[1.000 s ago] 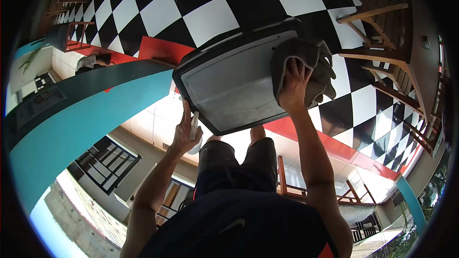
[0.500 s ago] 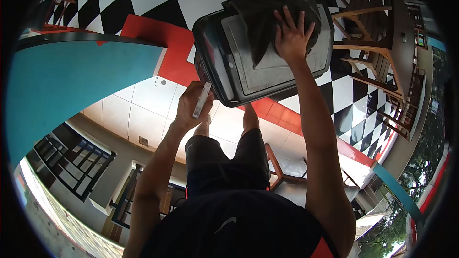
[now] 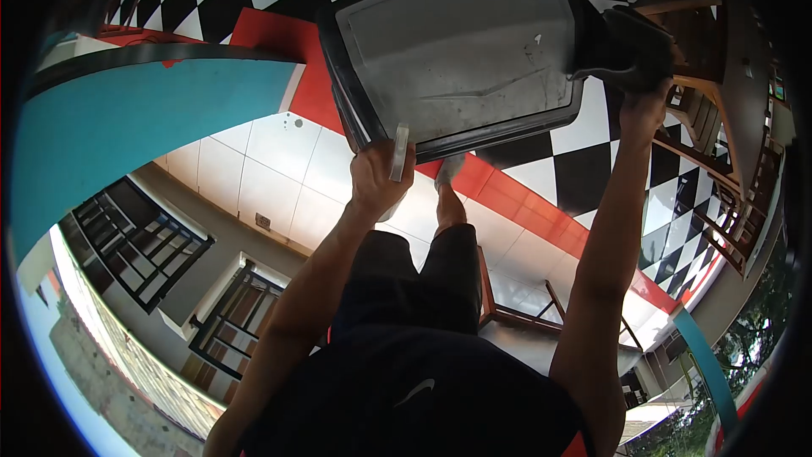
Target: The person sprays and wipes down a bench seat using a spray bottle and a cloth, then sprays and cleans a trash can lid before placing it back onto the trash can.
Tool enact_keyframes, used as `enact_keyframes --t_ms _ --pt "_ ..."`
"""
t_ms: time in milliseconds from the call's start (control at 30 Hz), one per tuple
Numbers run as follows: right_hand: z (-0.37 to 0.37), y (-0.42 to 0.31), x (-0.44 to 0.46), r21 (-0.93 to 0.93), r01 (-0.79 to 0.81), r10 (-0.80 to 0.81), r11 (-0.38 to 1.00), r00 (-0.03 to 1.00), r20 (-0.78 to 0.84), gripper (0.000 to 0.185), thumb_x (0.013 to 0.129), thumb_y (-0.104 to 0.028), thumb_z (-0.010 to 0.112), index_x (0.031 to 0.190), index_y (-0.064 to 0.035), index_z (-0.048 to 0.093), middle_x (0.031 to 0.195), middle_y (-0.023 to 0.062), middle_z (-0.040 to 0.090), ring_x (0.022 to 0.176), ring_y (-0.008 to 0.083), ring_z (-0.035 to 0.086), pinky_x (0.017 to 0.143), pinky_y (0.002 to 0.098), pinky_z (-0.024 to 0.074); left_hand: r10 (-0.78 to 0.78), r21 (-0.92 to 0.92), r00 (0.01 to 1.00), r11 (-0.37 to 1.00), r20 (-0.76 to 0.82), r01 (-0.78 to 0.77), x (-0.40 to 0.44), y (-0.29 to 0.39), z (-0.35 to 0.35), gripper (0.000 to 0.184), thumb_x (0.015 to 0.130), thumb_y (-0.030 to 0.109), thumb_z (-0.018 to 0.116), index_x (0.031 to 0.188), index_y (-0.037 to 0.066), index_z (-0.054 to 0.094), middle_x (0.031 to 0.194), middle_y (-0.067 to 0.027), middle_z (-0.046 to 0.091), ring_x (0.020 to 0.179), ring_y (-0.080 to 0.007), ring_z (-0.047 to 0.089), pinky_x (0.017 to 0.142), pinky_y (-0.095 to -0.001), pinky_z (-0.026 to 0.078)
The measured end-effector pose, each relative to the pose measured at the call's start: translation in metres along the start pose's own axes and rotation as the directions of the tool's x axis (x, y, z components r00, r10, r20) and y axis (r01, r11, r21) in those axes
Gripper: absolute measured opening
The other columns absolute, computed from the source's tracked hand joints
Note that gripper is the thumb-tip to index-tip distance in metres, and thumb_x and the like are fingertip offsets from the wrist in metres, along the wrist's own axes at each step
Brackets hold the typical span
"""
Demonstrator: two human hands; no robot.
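Both hands are occupied here. A narrow whitish object is gripped in the left hand, upright-ish, but most of it is covered by the fingers, so what it is exactly can't be told. That hand is right by the near left corner of a black-rimmed box; whether the rim is actually touched, can't say. A dark cloth is clutched in the right hand, bunched up at the box's right edge, with the fingers pretty much lost in blur and fabric. The box is seen in the upper middle, beyond the legs, and its grey panel is marked by scuffs, a pale chip and a long crease. It's backed by the checkered floor, bordered by red tiles, and flanked by a teal half-wall and some wooden chairs.
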State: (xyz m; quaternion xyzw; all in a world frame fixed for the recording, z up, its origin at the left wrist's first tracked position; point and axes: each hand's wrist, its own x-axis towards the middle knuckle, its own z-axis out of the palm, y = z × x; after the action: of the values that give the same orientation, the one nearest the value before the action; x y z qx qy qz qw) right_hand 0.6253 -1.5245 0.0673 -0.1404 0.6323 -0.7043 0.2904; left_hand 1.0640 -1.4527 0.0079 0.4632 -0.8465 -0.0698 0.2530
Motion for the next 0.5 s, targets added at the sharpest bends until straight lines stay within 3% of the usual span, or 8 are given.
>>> enact_keyframes --t_ms 33,100,133,233,300,400,433,500 --pt "-0.029 -0.011 -0.014 0.028 0.010 -0.009 1.000 0.999 -0.046 0.059 0.107 -0.045 0.034 0.143 0.0014 0.043 0.138 0.0178 0.054 0.124 0.0324 0.056 0.104 0.0464 0.0492 -0.062 -0.143 0.998 0.988 0.033 0.066 0.011 0.013 0.002 0.017 0.082 0.009 0.070 0.071 0.002 0.059 0.063 -0.0146 0.057 0.054 -0.0369 0.059 0.044 -0.0424 0.044" --pt "-0.082 -0.036 -0.050 0.056 -0.038 0.044 0.998 0.992 -0.114 0.056 0.108 -0.045 0.030 0.149 -0.0074 0.037 0.149 0.0156 0.045 0.139 0.0317 0.042 0.116 0.0532 0.0306 -0.168 -0.415 0.979 0.887 0.117 0.202 0.043 0.048 0.009 0.017 0.083 0.010 0.069 0.072 0.002 0.058 0.061 -0.0135 0.056 0.051 -0.0375 0.057 0.042 -0.0427 0.043" --pt "-0.113 -0.042 -0.061 0.087 -0.062 0.079 0.994 0.975 -0.208 0.056 0.108 -0.045 0.031 0.149 -0.0075 0.038 0.149 0.0148 0.046 0.139 0.0317 0.042 0.119 0.0533 0.0260 -0.178 -0.399 0.970 0.888 0.163 0.230 0.055 0.065 0.025 0.017 0.083 0.011 0.069 0.072 0.002 0.059 0.061 -0.0140 0.057 0.052 -0.0379 0.058 0.044 -0.0433 0.044" --pt "-0.202 -0.053 -0.101 0.129 -0.079 0.105 0.989 0.972 -0.212 0.057 0.107 -0.047 0.032 0.143 -0.0050 0.047 0.141 0.0134 0.054 0.133 0.0297 0.048 0.115 0.0466 0.0338 -0.229 -0.343 0.943 0.889 0.241 0.304 0.078 0.096 0.082 0.020 0.086 0.019 0.067 0.075 0.003 0.061 0.068 -0.0180 0.063 0.060 -0.0394 0.063 0.050 -0.0471 0.048" --pt "-0.227 -0.065 -0.130 -0.077 0.000 -0.012 0.997 0.987 -0.160 0.058 0.107 -0.047 0.035 0.142 -0.0014 0.045 0.139 0.0140 0.053 0.129 0.0292 0.051 0.111 0.0456 0.0377 -0.190 -0.335 0.941 0.899 0.281 0.282 0.100 0.114 0.105 0.021 0.086 0.021 0.066 0.074 0.004 0.062 0.068 -0.0180 0.064 0.060 -0.0393 0.064 0.050 -0.0480 0.049" --pt "-0.260 -0.061 -0.161 -0.110 -0.083 0.051 0.990 0.963 -0.263 0.054 0.107 -0.048 0.035 0.135 -0.0048 0.051 0.127 0.0114 0.060 0.118 0.0254 0.057 0.104 0.0410 0.0424 -0.120 -0.371 0.950 0.901 0.288 0.225 0.112 0.129 0.113 0.022 0.085 0.022 0.067 0.073 0.004 0.063 0.067 -0.0171 0.064 0.061 -0.0396 0.065 0.053 -0.0473 0.051" --pt "-0.260 -0.061 -0.167 -0.130 -0.109 0.077 0.985 0.970 -0.231 0.053 0.107 -0.048 0.035 0.133 -0.0052 0.052 0.122 0.0113 0.062 0.113 0.0241 0.059 0.102 0.0400 0.0440 -0.093 -0.374 0.946 0.903 0.309 0.211 0.105 0.124 0.109 0.022 0.085 0.022 0.066 0.074 0.004 0.063 0.067 -0.0177 0.064 0.062 -0.0397 0.065 0.054 -0.0471 0.052" --pt "-0.253 -0.064 -0.171 0.156 -0.158 0.144 0.975 0.985 0.097 0.053 0.107 -0.048 0.035 0.131 -0.0046 0.053 0.119 0.0104 0.062 0.111 0.0242 0.060 0.102 0.0401 0.0443 -0.068 -0.310 0.949 0.936 0.307 0.168 0.075 0.099 0.108 0.019 0.083 0.021 0.068 0.079 0.003 0.062 0.072 -0.0197 0.063 0.066 -0.0399 0.065 0.056 -0.0488 0.052"
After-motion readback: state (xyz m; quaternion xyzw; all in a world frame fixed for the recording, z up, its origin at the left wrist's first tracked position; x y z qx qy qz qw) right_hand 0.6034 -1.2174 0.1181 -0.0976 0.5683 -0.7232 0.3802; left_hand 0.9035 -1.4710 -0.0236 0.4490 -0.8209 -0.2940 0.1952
